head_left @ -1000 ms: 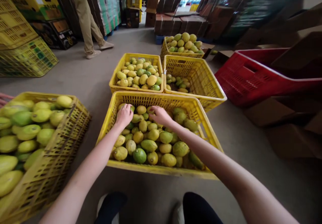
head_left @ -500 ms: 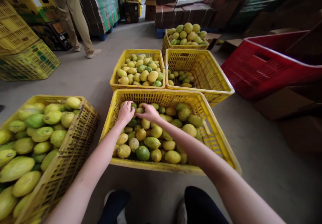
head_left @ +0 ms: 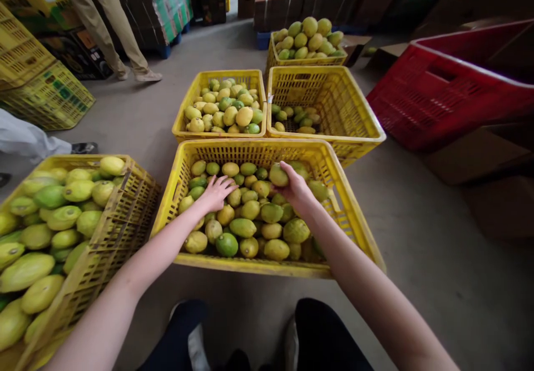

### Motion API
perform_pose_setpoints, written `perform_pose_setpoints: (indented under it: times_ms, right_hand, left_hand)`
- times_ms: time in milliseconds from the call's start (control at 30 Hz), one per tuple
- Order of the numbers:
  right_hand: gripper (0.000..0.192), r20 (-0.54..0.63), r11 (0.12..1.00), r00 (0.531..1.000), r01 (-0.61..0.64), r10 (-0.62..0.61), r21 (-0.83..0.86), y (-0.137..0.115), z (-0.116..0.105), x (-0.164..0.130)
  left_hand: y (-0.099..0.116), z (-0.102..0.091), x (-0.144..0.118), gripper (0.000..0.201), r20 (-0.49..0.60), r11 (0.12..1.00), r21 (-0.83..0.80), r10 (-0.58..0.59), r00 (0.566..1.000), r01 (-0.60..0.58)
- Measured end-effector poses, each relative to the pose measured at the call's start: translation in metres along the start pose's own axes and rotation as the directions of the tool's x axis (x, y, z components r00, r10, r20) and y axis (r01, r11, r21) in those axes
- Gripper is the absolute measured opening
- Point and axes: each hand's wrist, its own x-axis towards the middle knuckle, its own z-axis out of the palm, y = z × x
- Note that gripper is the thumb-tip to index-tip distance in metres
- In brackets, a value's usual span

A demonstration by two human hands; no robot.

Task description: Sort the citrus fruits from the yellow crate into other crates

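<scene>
A yellow plastic crate (head_left: 254,269) directly in front of me holds a layer of green and yellow lemons (head_left: 242,227). My right hand (head_left: 295,186) is closed around one greenish lemon (head_left: 278,175), lifted slightly over the others on the crate's right side. On the left side, my left hand (head_left: 217,193) rests on the fruit with its fingers spread; nothing shows in its grip. Under its palm some lemons are hidden.
Behind stand a crate of lemons (head_left: 225,107), a crate with a few at its bottom (head_left: 334,95) and a heaped crate (head_left: 308,40). A full crate (head_left: 120,215) is at left, a red bin (head_left: 442,87) at right. People's legs (head_left: 112,20) show at left.
My right hand has moved right and now holds a lemon. My left hand has come nearer and slightly right, fingers spreading. Another person's leg and shoe have appeared at left.
</scene>
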Motion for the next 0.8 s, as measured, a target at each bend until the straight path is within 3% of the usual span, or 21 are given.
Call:
perform_pose_setpoints:
  times_ms: [100, 233, 433, 667, 800]
  right_hand:
    - [0.021, -0.003, 0.995, 0.999, -0.041, 0.041, -0.092, 0.014, -0.003, 0.002]
    - [0.022, 0.031, 0.984, 0.997, -0.069, 0.075, -0.164, 0.019, -0.001, -0.002]
    - [0.020, -0.022, 0.975, 0.993, -0.119, 0.117, -0.187, 0.021, -0.003, -0.003]
    - [0.021, -0.059, 0.974, 0.993, -0.108, 0.098, -0.198, 0.023, -0.004, -0.002]
    - [0.023, -0.048, 0.969, 0.995, -0.101, 0.092, -0.223, 0.027, -0.004, -0.001]
  left_hand:
    - [0.000, 0.005, 0.004, 0.082, 0.068, 0.989, 0.116, 0.088, 0.994, -0.095]
    - [0.005, 0.009, 0.013, 0.065, 0.038, 0.976, 0.192, 0.099, 0.994, -0.105]
    - [0.001, 0.008, 0.015, 0.055, 0.011, 0.965, 0.163, 0.206, 0.979, -0.205]
    - [-0.015, 0.005, 0.008, 0.052, 0.031, 0.979, 0.112, 0.169, 0.985, -0.172]
    - [-0.024, 0.006, 0.008, 0.050, 0.023, 0.976, 0.062, 0.209, 0.978, -0.210]
